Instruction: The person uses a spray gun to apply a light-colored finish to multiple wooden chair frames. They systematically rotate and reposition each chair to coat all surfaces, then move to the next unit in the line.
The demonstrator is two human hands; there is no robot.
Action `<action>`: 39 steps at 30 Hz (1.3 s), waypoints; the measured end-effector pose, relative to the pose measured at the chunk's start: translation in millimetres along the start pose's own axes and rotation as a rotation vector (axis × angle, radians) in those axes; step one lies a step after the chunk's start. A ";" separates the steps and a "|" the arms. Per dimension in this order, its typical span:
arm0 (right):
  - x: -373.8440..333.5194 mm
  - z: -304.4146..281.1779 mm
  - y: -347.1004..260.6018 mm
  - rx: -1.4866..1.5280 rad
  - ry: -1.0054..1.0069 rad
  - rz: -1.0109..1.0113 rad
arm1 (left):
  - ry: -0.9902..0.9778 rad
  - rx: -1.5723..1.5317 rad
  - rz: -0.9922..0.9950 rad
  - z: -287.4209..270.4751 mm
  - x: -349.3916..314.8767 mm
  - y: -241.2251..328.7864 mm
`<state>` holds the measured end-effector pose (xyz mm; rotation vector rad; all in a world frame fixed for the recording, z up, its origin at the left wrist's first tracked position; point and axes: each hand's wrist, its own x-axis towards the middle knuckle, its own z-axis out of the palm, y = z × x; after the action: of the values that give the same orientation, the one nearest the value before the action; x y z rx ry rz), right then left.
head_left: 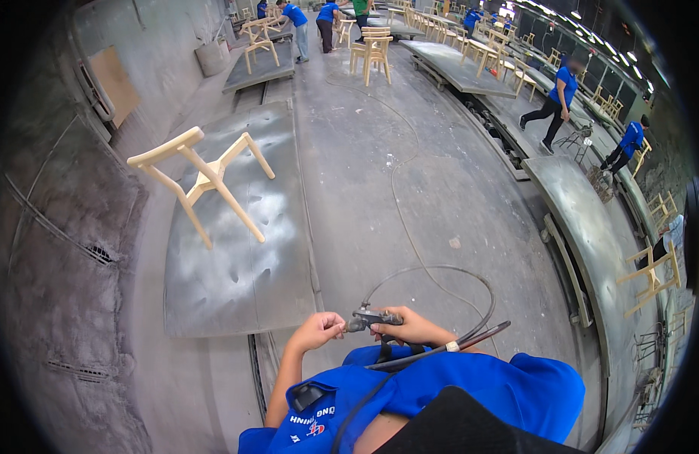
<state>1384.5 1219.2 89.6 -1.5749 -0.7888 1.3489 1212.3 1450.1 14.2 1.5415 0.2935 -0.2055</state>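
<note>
My right hand is wrapped round a dark spray gun in front of my waist. A black hose loops out from the gun and back past my right forearm. At the gun's front end, the bent fingers of my left hand pinch the nozzle part; the fingertips are partly hidden. Ahead and to the left, a pale wooden chair frame without a seat stands on a grey metal-topped platform, apart from both hands.
Rails run beside the platform. A thin hose trails along the concrete floor. On the right is another long platform. Wooden chairs stand further off, and several people in blue shirts, one walking person among them, are around.
</note>
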 end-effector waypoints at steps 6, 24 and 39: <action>61.5 -33.4 -4.8 -0.009 0.008 0.015 | -0.027 -0.035 -0.025 -42.6 54.8 -17.7; 326.7 -311.2 -80.2 0.270 0.194 0.066 | 0.537 0.034 0.024 -223.9 327.1 28.0; 563.7 -447.5 -127.8 0.677 0.062 0.114 | 2.155 -0.100 0.305 -500.1 292.0 45.8</action>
<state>1946.7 1673.6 -19.3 -1.1199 -0.1614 1.4402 1474.7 1965.9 -36.4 1.0614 1.6204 1.7898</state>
